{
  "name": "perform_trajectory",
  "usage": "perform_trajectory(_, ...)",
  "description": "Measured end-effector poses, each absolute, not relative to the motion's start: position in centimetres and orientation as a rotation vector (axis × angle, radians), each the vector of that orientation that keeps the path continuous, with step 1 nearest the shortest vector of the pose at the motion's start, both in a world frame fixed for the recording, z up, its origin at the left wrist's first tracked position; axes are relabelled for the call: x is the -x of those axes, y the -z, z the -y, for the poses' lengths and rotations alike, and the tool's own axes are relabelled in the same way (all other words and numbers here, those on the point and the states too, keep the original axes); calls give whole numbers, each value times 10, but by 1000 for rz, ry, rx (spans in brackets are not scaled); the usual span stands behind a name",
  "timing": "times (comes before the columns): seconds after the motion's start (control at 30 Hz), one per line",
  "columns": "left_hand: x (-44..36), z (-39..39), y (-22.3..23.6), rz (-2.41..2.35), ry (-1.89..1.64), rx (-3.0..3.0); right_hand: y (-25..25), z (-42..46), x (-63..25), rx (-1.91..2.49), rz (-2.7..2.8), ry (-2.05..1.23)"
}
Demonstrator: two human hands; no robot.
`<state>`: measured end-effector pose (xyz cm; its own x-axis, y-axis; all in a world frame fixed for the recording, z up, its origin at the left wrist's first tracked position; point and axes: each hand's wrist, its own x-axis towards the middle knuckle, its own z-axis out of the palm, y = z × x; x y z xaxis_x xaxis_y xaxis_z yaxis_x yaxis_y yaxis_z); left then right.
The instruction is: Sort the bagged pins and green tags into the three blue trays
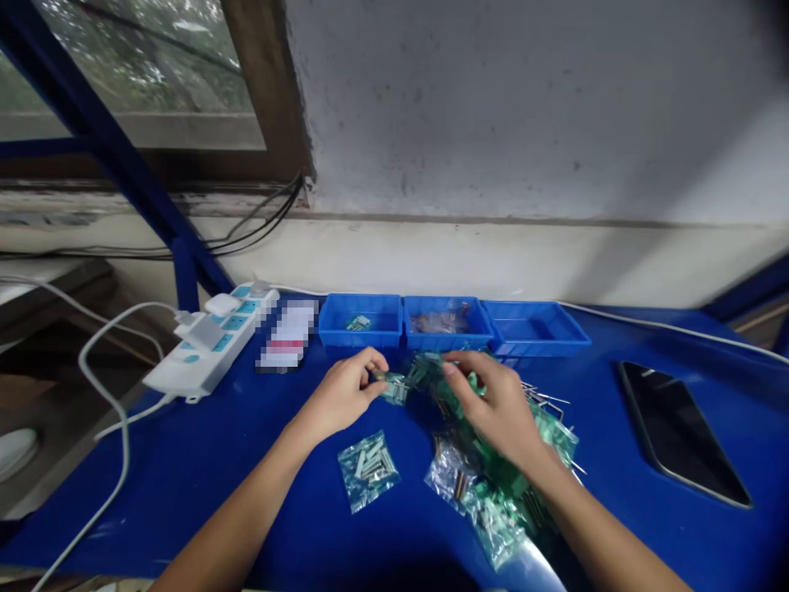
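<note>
My left hand (pixel 346 393) pinches a small clear plastic bag (pixel 395 390) of pale parts between thumb and fingers. To its right, my right hand (pixel 493 403) is closed, thumb and forefinger together at the edge of another small bag (pixel 424 368). Beneath the right hand and forearm spreads a heap of clear and green bags (pixel 493 514), partly hidden; thin metal pieces (pixel 542 397) stick out on its right side. A separate bag of pale strips (pixel 370 469) lies flat on the blue table, nearer me than the left hand.
Three blue bins stand in a row behind my hands: a left bin (pixel 361 338), a middle bin (pixel 449 340) and a right bin (pixel 542 348). A white power strip (pixel 203 358) with cables lies left; a dark phone-like slab (pixel 681 432) lies right. The wall rises behind.
</note>
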<state>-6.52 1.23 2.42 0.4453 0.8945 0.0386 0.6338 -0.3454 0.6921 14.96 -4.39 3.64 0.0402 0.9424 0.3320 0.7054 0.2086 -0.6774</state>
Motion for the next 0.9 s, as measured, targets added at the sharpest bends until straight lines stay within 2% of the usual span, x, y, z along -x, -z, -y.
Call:
perform_trajectory(0.17,53,2,-30,-1062,-1072,-2086,-42,51,-137,1552,1551,-1056)
perform_trajectory(0.23,49,9,-32,-943,-1140,-2159,-41,52,-138,1466,1389,-1281)
perform_trajectory(0.3,46,15,-32,-852,-1111,-2238,-40,52,-138,1369,1301,-1373)
perform_trajectory(0.4,44,17,-32,-891,-1006,-2295,-40,52,-137,1319,1288,-1196)
perform_trajectory(0.57,48,8,-34,-1076,-934,-1947,-39,56,-136,1292,1530,-557)
perform_trajectory(0.73,53,-1,-33,-943,-822,-1428,-35,60,-134,1091,1817,-468)
perform_trajectory(0.9,53,-1,-30,-1014,-1020,-1538,-28,61,-131,1273,1904,-433)
